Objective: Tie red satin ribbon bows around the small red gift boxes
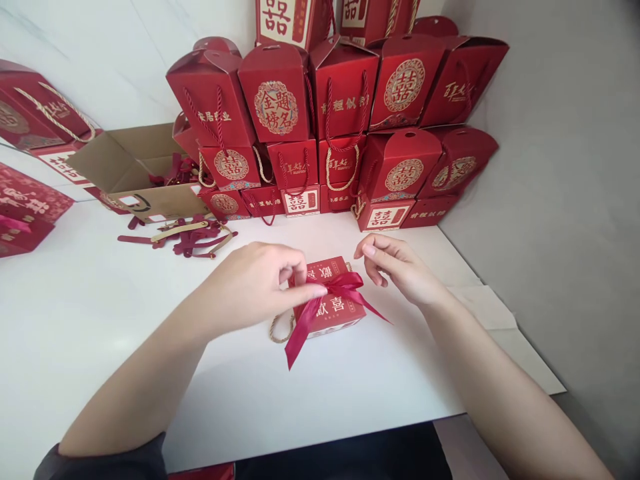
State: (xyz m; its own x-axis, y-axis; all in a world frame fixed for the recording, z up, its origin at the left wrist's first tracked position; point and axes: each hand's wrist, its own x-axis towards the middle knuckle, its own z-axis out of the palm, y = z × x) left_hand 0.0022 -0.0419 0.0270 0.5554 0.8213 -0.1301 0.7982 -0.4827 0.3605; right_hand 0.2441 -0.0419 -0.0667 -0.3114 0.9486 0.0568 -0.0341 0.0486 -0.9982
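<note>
A small red gift box (330, 319) with gold and white lettering lies on the white table, and a crimson satin ribbon bow (345, 285) sits across its top. My left hand (265, 287) is closed at the bow's left side, thumb laid over the ribbon near the knot and fingers curled; the loop there is mostly hidden. One ribbon tail hangs toward me, the other points right. My right hand (397, 267) hovers just right of the bow, fingers loosely bent and apart, holding nothing. A beige cord handle (281, 329) sticks out at the box's left.
Stacked red gift boxes (343, 93) with cord handles stand along the back wall. An open cardboard carton (165, 200) holds dark red pieces. Beside it lies a pile of ribbon pieces (193, 237). More red boxes (30, 110) are at left. A grey wall (560, 167) rises on the right.
</note>
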